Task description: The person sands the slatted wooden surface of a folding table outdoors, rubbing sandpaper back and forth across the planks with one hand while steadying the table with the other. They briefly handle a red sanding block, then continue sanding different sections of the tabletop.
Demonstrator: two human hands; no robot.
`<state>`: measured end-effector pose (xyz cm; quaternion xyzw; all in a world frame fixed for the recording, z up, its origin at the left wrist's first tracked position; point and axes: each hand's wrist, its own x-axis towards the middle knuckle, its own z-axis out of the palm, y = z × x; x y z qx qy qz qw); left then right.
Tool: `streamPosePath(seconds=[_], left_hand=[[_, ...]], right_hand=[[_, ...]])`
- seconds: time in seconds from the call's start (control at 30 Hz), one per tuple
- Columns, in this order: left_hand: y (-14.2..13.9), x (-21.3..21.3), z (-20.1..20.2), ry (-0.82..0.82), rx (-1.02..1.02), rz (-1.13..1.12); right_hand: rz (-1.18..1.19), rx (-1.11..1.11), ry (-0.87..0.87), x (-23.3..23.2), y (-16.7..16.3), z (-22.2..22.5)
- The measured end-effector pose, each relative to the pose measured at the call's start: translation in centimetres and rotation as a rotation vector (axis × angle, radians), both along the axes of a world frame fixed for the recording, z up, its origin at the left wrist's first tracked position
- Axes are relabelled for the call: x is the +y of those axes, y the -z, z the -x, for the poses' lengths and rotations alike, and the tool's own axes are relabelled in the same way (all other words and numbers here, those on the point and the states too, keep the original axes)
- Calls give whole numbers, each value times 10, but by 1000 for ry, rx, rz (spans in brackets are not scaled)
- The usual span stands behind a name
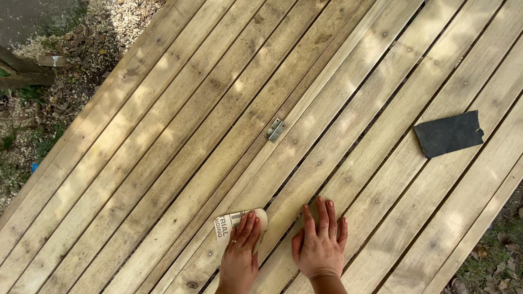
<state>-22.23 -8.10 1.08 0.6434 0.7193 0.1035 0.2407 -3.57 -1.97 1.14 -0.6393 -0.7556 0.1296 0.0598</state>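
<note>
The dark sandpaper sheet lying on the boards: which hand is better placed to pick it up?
Probably the right hand. It lies flat and empty on the planks, on the same side as the dark sandpaper sheet. The left hand already presses the folded light sandpaper.

Bright daylight, dappled by soft leaf shadows across the tabletop point(163, 136); sharp focus, no glare, slight edge distortion.
</note>
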Motion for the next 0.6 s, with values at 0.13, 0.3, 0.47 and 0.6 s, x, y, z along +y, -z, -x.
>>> streamPosePath(seconds=[0.13, 0.3, 0.47, 0.6], left_hand=[[14, 91, -42, -3, 10, -183], [-4, 223, -87, 32, -23, -217], [-11, 97, -37, 0, -50, -103], [-11, 19, -20, -90, 38, 9]], right_hand=[[-15, 0, 4, -1, 2, -2], [-58, 12, -4, 3, 4, -2], [-34, -10, -1, 0, 3, -2], [-28, -13, 3, -3, 3, -2]])
